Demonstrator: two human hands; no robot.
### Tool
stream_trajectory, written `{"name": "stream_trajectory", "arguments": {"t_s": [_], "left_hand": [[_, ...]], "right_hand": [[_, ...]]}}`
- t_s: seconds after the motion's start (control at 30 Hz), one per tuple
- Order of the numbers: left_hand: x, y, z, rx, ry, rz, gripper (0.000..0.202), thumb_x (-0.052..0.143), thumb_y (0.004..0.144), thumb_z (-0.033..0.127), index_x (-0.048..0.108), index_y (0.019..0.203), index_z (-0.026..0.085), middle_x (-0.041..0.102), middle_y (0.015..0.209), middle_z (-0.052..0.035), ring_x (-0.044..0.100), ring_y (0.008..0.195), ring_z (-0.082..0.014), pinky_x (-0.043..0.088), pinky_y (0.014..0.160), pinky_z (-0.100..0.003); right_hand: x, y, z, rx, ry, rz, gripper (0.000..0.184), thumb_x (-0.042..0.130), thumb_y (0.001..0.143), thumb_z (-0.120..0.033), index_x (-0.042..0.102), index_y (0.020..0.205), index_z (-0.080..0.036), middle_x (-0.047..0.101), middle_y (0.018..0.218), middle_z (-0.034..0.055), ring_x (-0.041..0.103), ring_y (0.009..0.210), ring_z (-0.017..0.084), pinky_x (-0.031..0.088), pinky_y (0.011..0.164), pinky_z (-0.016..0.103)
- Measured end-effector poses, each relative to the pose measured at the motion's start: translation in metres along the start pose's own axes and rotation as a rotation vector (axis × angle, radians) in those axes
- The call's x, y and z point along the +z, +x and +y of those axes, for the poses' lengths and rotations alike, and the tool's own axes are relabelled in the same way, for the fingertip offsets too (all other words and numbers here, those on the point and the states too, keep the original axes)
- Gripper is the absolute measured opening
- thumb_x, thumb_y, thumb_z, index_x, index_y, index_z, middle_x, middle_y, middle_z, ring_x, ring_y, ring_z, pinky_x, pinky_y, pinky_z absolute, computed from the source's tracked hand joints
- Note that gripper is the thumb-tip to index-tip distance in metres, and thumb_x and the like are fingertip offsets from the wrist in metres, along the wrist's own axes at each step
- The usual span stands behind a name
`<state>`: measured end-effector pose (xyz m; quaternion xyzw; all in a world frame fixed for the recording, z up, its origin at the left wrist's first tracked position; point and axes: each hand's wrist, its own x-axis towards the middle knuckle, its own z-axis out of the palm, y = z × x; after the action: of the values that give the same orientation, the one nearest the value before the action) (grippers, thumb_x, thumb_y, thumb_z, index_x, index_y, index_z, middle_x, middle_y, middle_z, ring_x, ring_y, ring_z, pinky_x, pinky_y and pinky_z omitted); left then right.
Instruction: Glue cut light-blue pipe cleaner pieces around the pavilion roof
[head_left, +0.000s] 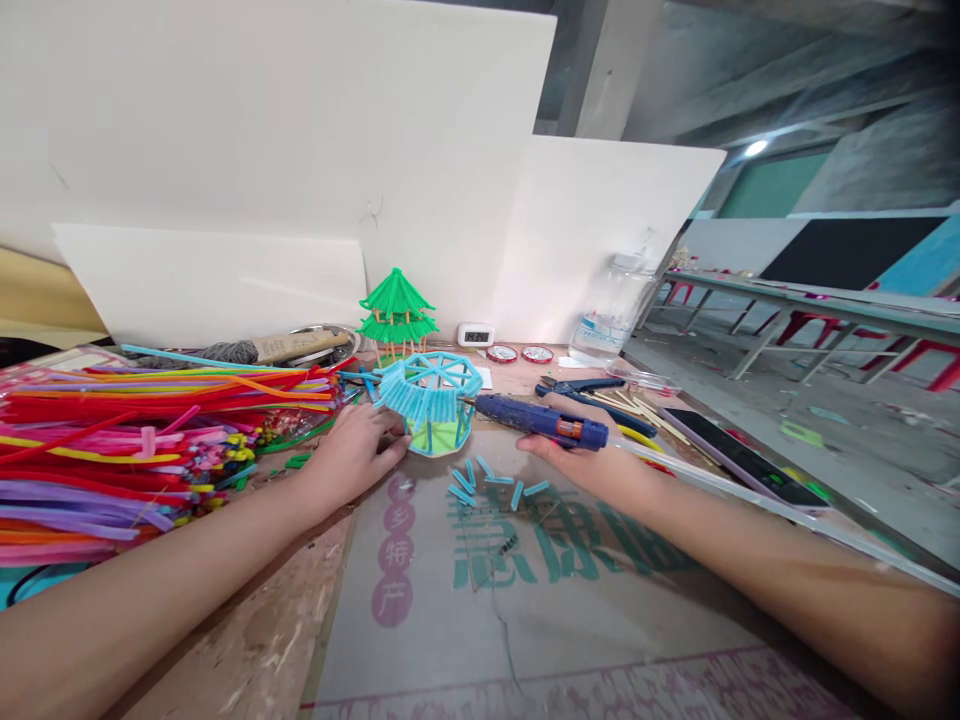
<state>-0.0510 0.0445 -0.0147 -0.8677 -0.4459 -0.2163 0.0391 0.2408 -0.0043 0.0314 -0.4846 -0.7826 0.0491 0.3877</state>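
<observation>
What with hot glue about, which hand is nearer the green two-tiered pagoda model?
Left. Left hand: just in front of the green pagoda. Right hand: farther right, gripping a blue glue gun.

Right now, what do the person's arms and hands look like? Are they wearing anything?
Nothing is worn. The left hand and right hand have no gloves, and I can see no rings, watch or bracelet. The left forearm and right forearm are bare too, with no sleeves showing up to the picture's edge.

left hand [352, 455] and right hand [592, 462]: both bare; each forearm uncovered along its full visible length.
</observation>
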Motion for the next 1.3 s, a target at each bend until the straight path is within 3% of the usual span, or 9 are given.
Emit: {"name": "stream_trajectory", "arguments": {"t_s": [0.33,0.63,0.8,0.93,1.17,1.3], "left_hand": [[0.002,0.0,-0.002,0.001,-0.012,0.014,0.022,0.05,0.091,0.033,0.065,0.083,0.018,0.065,0.08,-0.0049,0.058,0.079,-0.0219,0.035,0.07,-0.032],[0.002,0.0,-0.002,-0.003,-0.012,0.009,0.023,0.049,0.091,0.033,0.065,0.083,0.018,0.066,0.082,-0.005,0.059,0.082,-0.0221,0.036,0.07,-0.032],[0.003,-0.001,-0.003,-0.006,-0.027,0.013,0.024,0.048,0.092,0.034,0.064,0.084,0.018,0.066,0.084,-0.0052,0.059,0.086,-0.0226,0.036,0.071,-0.032],[0.004,-0.001,-0.002,-0.016,-0.047,0.02,0.023,0.048,0.092,0.034,0.063,0.085,0.019,0.067,0.086,-0.0047,0.059,0.088,-0.0229,0.036,0.074,-0.034],[0.004,-0.002,0.0,-0.024,-0.045,0.016,0.023,0.047,0.092,0.034,0.062,0.082,0.019,0.066,0.087,-0.005,0.059,0.088,-0.0234,0.037,0.078,-0.036],[0.004,-0.001,0.0,-0.031,-0.04,0.022,0.024,0.046,0.092,0.035,0.061,0.082,0.019,0.065,0.086,-0.0053,0.059,0.088,-0.0239,0.038,0.078,-0.037]], "right_hand": [[0.001,-0.001,0.002,-0.023,-0.032,0.025,0.047,0.067,0.073,-0.06,0.041,0.061,-0.022,0.042,0.053,-0.0036,0.043,0.055,0.014,0.032,0.051,0.025],[0.004,-0.002,0.009,-0.051,-0.063,0.037,0.045,0.065,0.075,-0.061,0.049,0.065,-0.021,0.051,0.059,-0.0005,0.047,0.057,0.014,0.036,0.052,0.025],[0.002,0.0,0.008,-0.037,-0.02,-0.095,0.037,0.066,0.076,-0.056,0.055,0.071,-0.02,0.055,0.061,-0.0004,0.049,0.057,0.014,0.039,0.053,0.025],[-0.011,0.003,0.007,-0.033,0.103,-0.135,0.036,0.065,0.076,-0.055,0.054,0.072,-0.021,0.054,0.062,-0.0013,0.05,0.057,0.014,0.04,0.052,0.025],[-0.034,0.031,0.019,0.105,0.26,-0.034,0.049,0.045,0.09,-0.059,0.064,0.069,-0.019,0.067,0.075,0.0057,0.062,0.078,0.019,0.048,0.076,0.031],[-0.023,0.059,0.038,0.212,0.26,-0.222,0.045,0.05,0.089,-0.058,0.071,0.085,-0.018,0.073,0.089,0.0076,0.066,0.088,0.021,0.05,0.076,0.028]]}}
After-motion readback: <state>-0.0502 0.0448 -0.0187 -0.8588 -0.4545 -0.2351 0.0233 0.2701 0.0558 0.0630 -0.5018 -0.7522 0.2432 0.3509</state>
